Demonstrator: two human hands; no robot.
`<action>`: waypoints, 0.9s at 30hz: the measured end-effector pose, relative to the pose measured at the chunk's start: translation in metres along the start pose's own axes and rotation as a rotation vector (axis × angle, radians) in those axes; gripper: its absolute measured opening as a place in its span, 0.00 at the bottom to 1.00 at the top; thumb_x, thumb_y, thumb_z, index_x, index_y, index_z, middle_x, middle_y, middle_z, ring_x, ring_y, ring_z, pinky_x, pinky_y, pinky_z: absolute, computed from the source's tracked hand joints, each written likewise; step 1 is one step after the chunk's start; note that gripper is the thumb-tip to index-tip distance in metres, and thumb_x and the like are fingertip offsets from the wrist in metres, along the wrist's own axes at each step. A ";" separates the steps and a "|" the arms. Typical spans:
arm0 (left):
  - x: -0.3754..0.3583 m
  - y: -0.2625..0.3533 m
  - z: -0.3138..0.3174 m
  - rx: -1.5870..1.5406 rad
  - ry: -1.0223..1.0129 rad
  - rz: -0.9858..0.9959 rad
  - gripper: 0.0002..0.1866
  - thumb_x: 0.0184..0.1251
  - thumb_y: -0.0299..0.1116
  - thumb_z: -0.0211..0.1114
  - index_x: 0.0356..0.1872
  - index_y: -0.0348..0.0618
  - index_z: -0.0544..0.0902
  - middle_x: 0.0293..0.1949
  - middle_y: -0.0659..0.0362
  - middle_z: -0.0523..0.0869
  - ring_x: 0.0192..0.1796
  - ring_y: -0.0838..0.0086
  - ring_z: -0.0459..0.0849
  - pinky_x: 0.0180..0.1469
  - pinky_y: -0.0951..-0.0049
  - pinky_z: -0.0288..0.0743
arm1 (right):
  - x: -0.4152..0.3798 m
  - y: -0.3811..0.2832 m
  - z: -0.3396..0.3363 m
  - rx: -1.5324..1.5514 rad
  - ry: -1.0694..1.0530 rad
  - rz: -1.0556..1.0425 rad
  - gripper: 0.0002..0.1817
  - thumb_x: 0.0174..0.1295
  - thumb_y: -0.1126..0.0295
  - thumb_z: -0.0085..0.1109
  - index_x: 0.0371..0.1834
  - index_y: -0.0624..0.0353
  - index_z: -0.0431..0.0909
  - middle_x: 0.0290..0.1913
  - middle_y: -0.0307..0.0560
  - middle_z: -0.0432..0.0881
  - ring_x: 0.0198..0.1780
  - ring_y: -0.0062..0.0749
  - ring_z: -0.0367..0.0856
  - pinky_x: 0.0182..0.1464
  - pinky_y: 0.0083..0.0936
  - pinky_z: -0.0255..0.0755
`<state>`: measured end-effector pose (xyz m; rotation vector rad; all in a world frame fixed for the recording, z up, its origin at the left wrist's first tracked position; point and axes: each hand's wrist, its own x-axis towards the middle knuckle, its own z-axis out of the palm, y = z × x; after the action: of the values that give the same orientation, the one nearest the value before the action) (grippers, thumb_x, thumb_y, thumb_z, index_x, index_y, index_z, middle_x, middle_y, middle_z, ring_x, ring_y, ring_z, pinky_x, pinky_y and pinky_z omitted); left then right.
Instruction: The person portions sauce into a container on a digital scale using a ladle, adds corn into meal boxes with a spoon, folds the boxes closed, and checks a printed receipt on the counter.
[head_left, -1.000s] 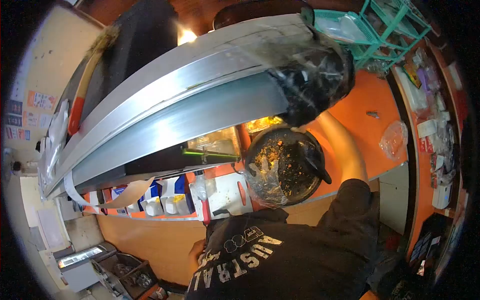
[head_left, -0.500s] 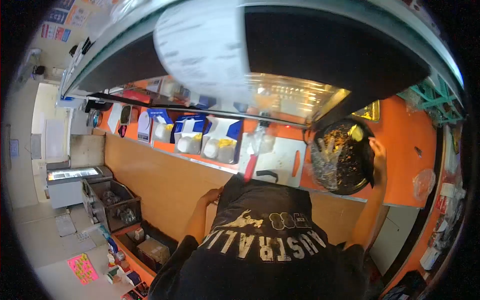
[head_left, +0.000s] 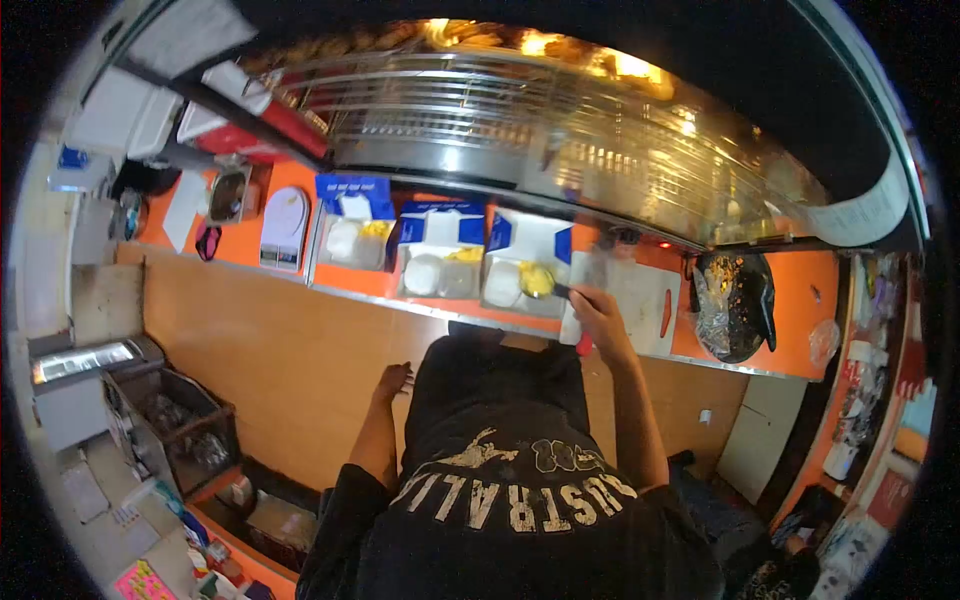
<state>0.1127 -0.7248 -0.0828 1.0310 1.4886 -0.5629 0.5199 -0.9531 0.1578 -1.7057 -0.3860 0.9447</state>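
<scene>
Hands: two, left (head_left: 395, 379) and right (head_left: 597, 314). Spoon (head_left: 538, 281): one, in right hand. Open boxes (head_left: 441, 226): three, in row. White mounds (head_left: 420, 273): three, one per box. Scale (head_left: 285, 226): one, left. Black bowl (head_left: 752, 335): one, right.

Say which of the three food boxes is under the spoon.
The rightmost box, beside the white board: the right hand holds the spoon over it; no spoon is over the other two.
</scene>
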 end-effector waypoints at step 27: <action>0.157 -0.157 0.010 0.637 0.150 0.992 0.23 0.65 0.49 0.53 0.37 0.37 0.85 0.37 0.40 0.87 0.42 0.50 0.86 0.45 0.58 0.79 | 0.072 0.001 0.151 -0.625 0.212 -0.629 0.10 0.69 0.70 0.53 0.43 0.65 0.80 0.22 0.46 0.74 0.24 0.32 0.73 0.26 0.29 0.67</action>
<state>-0.0038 -0.7659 -0.2673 2.1472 0.7298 -0.2194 0.4517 -0.8069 0.1154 -2.0183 -1.0801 0.1741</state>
